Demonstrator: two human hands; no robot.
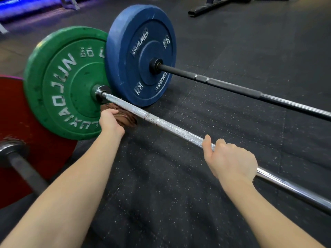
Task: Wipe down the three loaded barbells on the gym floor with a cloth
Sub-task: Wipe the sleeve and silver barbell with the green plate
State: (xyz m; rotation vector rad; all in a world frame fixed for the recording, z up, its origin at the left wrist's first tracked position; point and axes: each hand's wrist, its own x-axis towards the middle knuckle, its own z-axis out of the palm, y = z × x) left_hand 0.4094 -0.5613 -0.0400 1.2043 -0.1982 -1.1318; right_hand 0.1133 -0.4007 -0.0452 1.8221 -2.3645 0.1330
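Right hand (231, 158) curled round chrome bar (179, 129), left hand (111, 120) clutching brown cloth (129, 119) beside green plate (62, 83), blue plate (141, 54) behind

The floor (179, 203) is black rubber matting flecked with pale specks, laid in large tiles with faint seams between them. At the top right, a black metal frame base (202, 10) rests on the matting. Along the top left edge, a band of blue-violet light (18, 6) glows, tinting the nearby floor purple.
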